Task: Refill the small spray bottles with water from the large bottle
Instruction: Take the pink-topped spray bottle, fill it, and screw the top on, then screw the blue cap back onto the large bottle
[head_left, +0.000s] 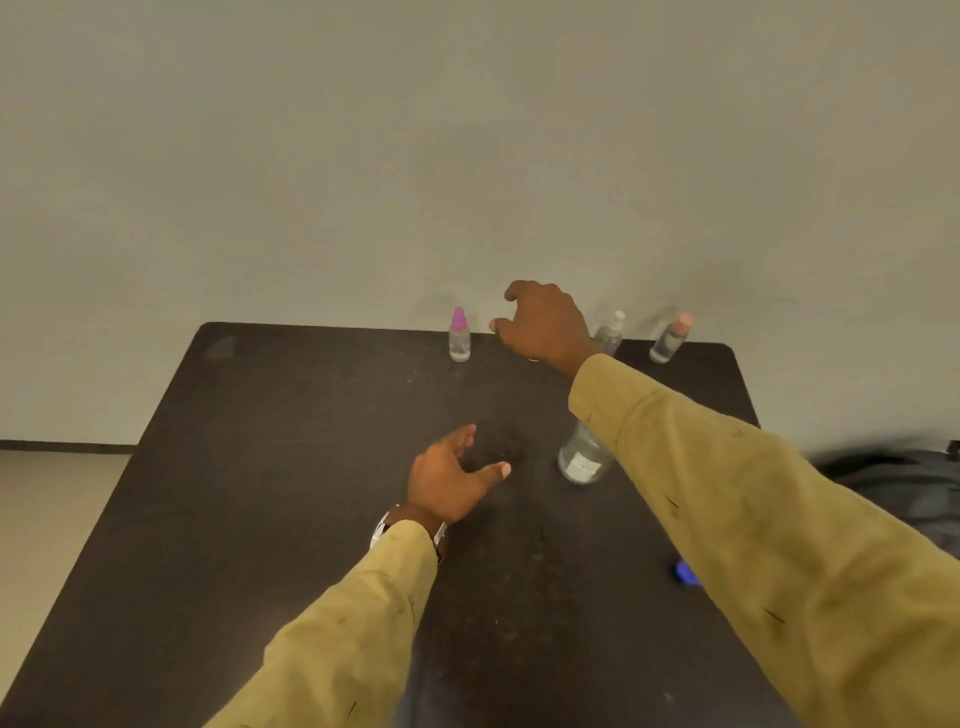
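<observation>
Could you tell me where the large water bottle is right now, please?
In the head view the large bottle stands on the dark table right of centre, partly hidden under the right sleeve, just right of the left hand.

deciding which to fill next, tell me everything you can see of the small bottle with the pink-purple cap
The small spray bottle is clear, plastic by the look, with a rounded magenta cap on top. It stands upright near the far edge of the dark table, close to the wall. Nothing touches it: the right hand hovers just to its right, apart from it. Its water level is too unclear to tell.
</observation>
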